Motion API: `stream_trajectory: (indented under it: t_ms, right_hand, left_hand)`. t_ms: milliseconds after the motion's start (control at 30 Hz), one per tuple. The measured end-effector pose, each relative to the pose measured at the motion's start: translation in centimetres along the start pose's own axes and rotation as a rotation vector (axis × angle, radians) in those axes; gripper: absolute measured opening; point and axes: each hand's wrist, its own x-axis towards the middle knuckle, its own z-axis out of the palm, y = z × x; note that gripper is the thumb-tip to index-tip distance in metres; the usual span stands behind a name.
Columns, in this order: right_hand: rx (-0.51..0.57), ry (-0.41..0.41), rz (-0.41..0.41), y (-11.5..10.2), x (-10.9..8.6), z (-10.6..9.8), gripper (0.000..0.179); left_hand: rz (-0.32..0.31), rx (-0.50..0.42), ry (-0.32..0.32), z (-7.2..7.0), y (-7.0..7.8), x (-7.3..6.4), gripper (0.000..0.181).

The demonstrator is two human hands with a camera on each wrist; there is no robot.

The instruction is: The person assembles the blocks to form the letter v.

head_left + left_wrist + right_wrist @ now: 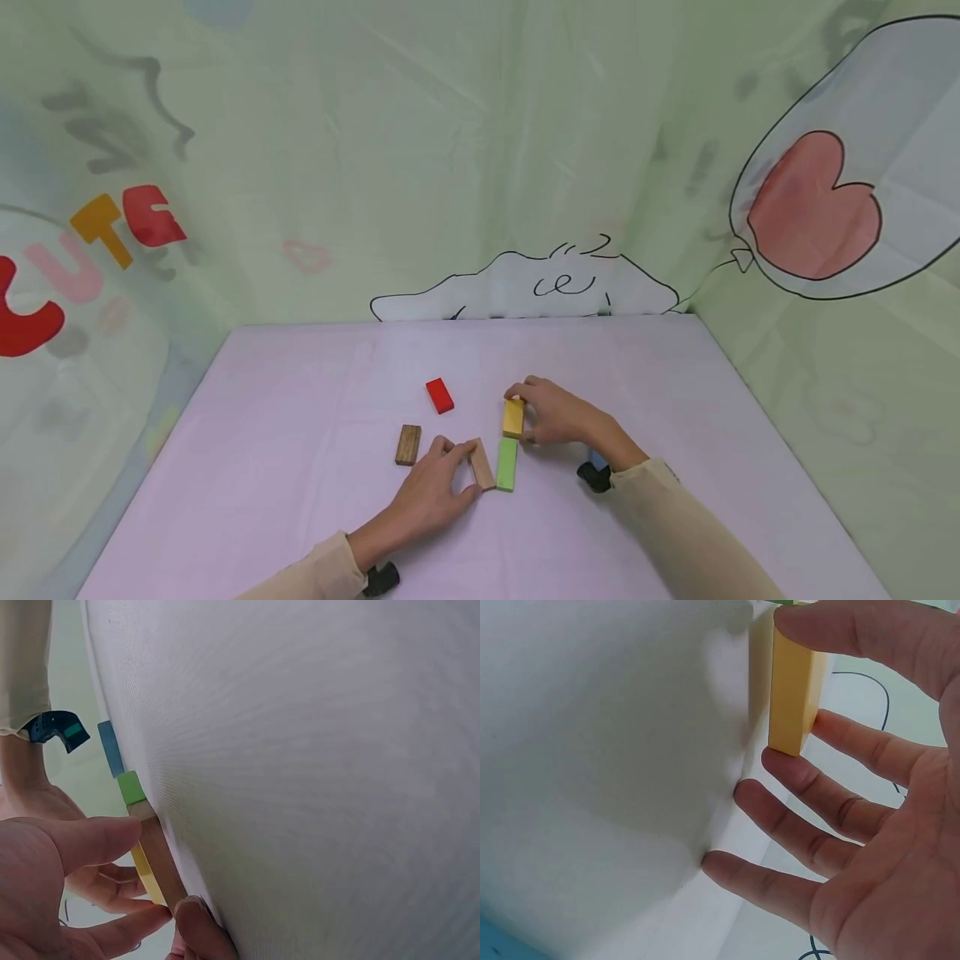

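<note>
My left hand (429, 493) holds a light wooden block (482, 464) lengthwise, thumb at the near end and fingers at the far end. That block (162, 851) lies slanted on the table, its near end close to a green block (507, 465). With my right hand (558, 414) I grip a yellow block (513, 418) that stands end to end with the green one, on its far side. In the right wrist view the thumb is on one end of the yellow block (790, 697), with fingertips at the other end and the side.
A red block (440, 396) lies farther back, and a dark brown block (408, 445) to the left. Partly hidden beneath the right wrist is a blue block (597, 458). Printed fabric walls (435, 167) rise behind and beside the pale table (300, 400).
</note>
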Motion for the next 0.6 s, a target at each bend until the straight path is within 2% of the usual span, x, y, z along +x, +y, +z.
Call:
stream_trajectory:
  t_ms: [600]
  right_hand:
    - [-0.044,-0.009,-0.029,0.16,-0.05,0.31,0.061]
  left_hand:
    - [0.001,0.007,0.007,0.0,0.03,-0.01,0.063]
